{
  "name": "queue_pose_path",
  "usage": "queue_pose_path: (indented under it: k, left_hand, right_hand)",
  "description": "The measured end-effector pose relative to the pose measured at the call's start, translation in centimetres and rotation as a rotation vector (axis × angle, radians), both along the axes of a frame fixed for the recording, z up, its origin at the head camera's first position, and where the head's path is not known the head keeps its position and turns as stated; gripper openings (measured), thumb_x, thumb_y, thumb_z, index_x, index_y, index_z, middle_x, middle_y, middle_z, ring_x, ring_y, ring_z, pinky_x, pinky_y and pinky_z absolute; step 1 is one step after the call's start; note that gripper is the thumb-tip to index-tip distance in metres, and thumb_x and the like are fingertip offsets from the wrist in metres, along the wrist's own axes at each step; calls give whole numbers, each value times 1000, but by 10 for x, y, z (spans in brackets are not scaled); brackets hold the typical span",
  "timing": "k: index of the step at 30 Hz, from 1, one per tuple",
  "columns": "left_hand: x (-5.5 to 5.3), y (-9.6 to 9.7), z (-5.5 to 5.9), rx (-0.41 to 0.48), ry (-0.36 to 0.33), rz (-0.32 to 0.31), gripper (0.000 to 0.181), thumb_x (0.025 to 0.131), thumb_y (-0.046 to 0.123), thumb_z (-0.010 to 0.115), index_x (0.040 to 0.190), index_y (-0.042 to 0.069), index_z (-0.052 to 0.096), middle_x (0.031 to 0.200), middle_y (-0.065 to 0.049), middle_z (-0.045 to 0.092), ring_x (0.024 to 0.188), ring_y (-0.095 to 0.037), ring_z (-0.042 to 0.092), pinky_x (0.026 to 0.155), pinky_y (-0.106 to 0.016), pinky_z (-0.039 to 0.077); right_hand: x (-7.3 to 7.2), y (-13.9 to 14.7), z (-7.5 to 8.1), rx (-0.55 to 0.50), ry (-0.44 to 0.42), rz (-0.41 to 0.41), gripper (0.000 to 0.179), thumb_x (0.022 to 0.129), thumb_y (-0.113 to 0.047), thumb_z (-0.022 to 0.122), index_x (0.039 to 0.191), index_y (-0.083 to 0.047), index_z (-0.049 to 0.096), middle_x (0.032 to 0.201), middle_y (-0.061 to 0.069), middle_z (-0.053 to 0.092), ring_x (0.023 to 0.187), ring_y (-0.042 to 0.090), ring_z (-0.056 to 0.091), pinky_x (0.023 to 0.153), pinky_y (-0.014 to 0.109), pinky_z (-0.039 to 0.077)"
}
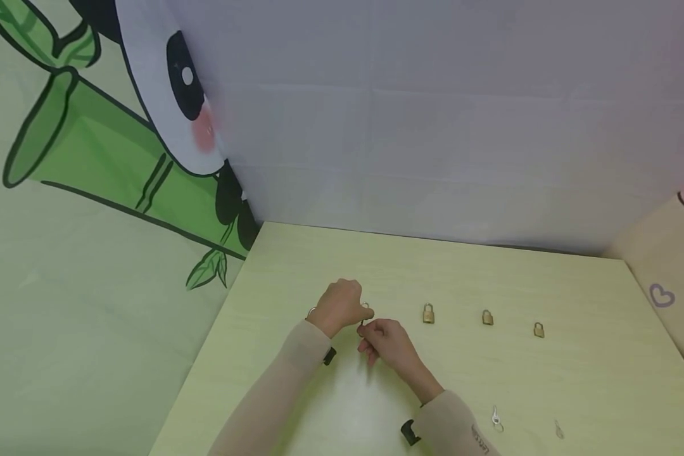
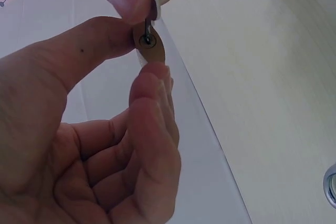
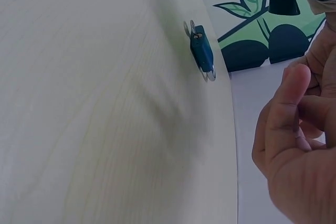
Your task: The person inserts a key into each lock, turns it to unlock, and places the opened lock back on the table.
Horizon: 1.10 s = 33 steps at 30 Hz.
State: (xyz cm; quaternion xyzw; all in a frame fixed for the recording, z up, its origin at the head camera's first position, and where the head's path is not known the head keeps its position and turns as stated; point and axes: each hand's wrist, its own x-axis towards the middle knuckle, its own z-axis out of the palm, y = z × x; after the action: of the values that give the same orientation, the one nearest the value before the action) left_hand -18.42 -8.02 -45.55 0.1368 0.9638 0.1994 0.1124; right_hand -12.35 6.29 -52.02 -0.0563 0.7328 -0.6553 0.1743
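My left hand (image 1: pixel 342 307) pinches a small brass padlock (image 2: pixel 153 53) between thumb and fingertips, its keyhole end showing in the left wrist view. My right hand (image 1: pixel 392 345) pinches a key (image 2: pixel 153 11) by its head, and the key's blade is in the padlock's keyhole. In the right wrist view the right hand (image 3: pixel 296 135) has its fingers curled, and the key and brass padlock are hidden there. A blue padlock (image 3: pixel 201 51) lies on the table with a ring at its keyhole end, close by the left wrist.
Three brass padlocks, one larger (image 1: pixel 428 314) and two smaller, lie in a row to the right on the pale wooden table (image 1: pixel 433 266). Nearer the front lie a key with a ring (image 1: pixel 496 418) and another small key (image 1: pixel 558 429). Printed cloth walls stand behind and beside the table.
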Motion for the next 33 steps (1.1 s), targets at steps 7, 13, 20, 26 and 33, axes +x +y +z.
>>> queue_pose_path:
  k: [7,13,20,26,33]
  left_hand:
    - [1,-1,0,-8,8,19,42,79,19,73,60,14,36,56,6,22,49,-9,22,44,-24,22]
    - [1,-1,-1,-23,-8,29,45,78,19,74,57,15,34,54,7,19,48,-9,21,43,-24,21]
    - [0,0,-4,-16,-41,44,47,77,18,74,56,16,33,51,9,17,47,-7,19,42,-22,19]
    - [-2,3,-6,-30,-70,54,47,80,23,77,55,15,38,51,7,21,45,-7,22,42,-22,21]
    - [-3,3,-10,-17,-80,73,47,79,24,77,56,16,37,50,8,20,45,-7,21,42,-23,20]
  right_hand:
    - [1,-1,1,-29,2,-24,27,100,-15,62,94,11,62,73,12,67,59,23,62,55,37,56]
    - [0,-4,-1,-83,-22,-35,27,100,-12,60,96,15,62,74,13,67,58,19,60,55,32,55]
    - [-2,-7,-1,-142,-49,-80,25,100,-8,59,92,16,60,73,12,66,56,14,58,54,28,53]
    - [-3,-11,-7,-178,-64,-149,25,100,-9,59,89,13,62,71,8,66,54,11,58,54,26,53]
    - [-4,-17,-16,-220,-82,-233,23,100,-8,60,85,10,63,70,7,65,56,12,58,54,24,53]
